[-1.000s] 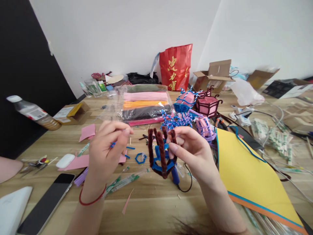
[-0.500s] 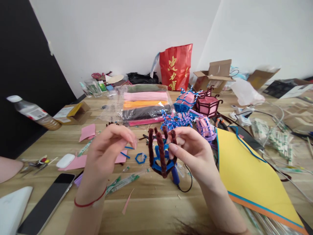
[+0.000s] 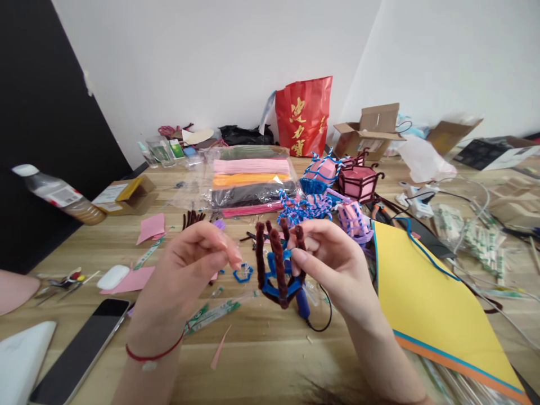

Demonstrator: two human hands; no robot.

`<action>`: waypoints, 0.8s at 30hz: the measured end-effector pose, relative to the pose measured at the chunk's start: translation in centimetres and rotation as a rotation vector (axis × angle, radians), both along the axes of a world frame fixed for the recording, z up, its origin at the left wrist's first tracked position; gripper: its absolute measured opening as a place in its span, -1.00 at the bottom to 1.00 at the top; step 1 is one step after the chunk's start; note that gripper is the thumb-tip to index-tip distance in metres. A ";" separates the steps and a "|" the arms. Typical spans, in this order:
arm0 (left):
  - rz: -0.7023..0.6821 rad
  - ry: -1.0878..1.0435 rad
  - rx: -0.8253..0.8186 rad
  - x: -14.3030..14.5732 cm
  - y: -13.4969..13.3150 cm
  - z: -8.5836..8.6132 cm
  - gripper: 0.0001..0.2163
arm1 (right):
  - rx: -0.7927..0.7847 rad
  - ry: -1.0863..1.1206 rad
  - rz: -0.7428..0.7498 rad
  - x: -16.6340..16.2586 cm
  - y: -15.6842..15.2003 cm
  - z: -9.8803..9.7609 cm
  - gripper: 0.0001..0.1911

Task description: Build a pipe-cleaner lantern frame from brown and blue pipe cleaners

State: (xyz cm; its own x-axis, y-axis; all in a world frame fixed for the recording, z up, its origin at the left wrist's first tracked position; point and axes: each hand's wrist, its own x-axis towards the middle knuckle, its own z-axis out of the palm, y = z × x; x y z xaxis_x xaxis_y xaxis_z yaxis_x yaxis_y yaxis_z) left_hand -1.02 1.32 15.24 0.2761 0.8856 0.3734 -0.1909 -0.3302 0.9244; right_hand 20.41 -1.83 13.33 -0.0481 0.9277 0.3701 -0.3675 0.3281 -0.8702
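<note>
My right hand (image 3: 333,256) pinches one brown upright of a small pipe-cleaner frame (image 3: 277,261) between thumb and fingers. The frame has several fuzzy brown posts and blue pieces joining them low down and inside; it is held in the air, posts upward. To its left, my left hand (image 3: 202,256) is apart from it, with thumb and fingertips drawn together. Whatever they may hold is too small to make out. Behind the gap between the hands lies a blue hexagonal ring (image 3: 243,273). A blue-handled corded tool (image 3: 302,304) rests below the frame.
Finished pink-and-brown lantern shapes (image 3: 358,180) and blue twisted ones (image 3: 323,169) stand behind my right hand. A plastic bag of coloured pipe cleaners (image 3: 253,180) lies at the back. Yellow sheets (image 3: 430,304) are at right, a phone (image 3: 82,351) at left, a bottle (image 3: 59,194) farther back.
My left hand has shifted slightly right, nearer the frame, uncovering brown pipe-cleaner pieces behind it and covering the blue strips. My right hand and the frame have hardly moved.
</note>
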 end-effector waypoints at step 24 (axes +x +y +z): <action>0.125 0.107 0.205 0.9 -0.3 -3.6 -0.78 | -0.065 0.011 -0.116 -0.8 -0.2 -2.5 -0.76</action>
State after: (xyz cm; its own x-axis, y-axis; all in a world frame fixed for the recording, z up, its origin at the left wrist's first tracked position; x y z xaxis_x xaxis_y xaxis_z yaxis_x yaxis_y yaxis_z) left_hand -0.08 0.99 11.66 0.2169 0.8239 0.5236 -0.0420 -0.5280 0.8482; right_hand 19.63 -2.08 10.86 0.0643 0.9489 0.3089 -0.3403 0.3118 -0.8871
